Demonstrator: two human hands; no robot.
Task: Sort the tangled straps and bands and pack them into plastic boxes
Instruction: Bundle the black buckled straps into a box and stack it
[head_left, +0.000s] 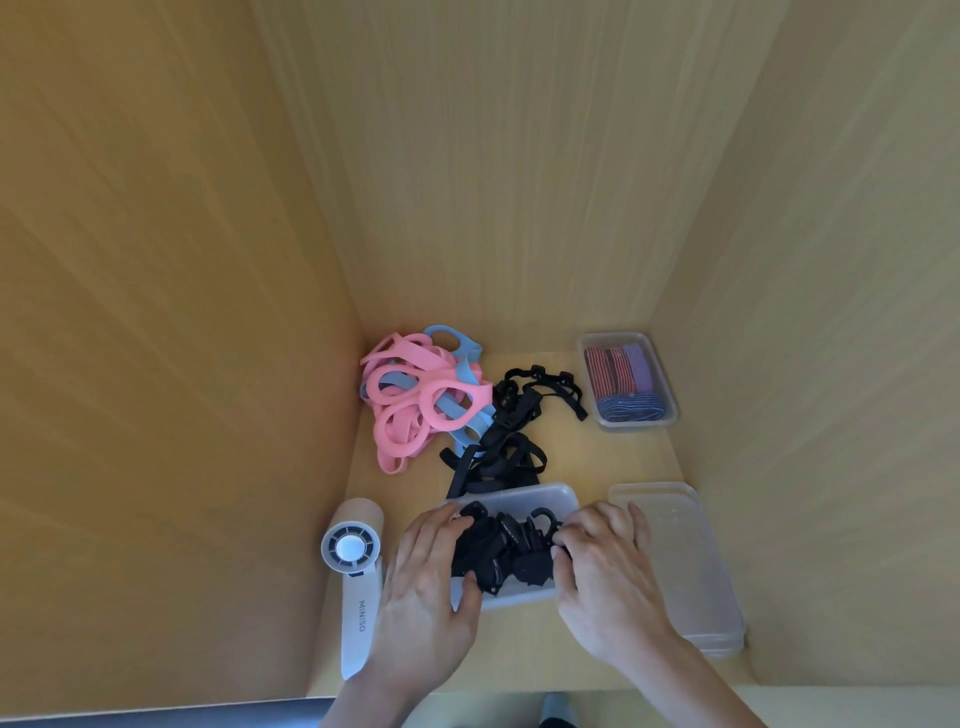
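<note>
A clear plastic box (540, 499) near the front holds a bundle of black straps with hooks (506, 548). My left hand (426, 571) rests on the bundle's left side, thumb against the box's front wall. My right hand (605, 561) presses on the bundle's right side with curled fingertips. Behind the box lies a loose tangle of black straps (511, 441). A heap of pink and blue bands (421, 395) sits at the back left. A second clear box (670, 415) at the back right holds folded striped bands (621, 382).
A white handheld fan (356, 577) lies left of the front box. A stack of clear lids or boxes (685, 566) lies to the right. Wooden walls close in the desk on the left, back and right.
</note>
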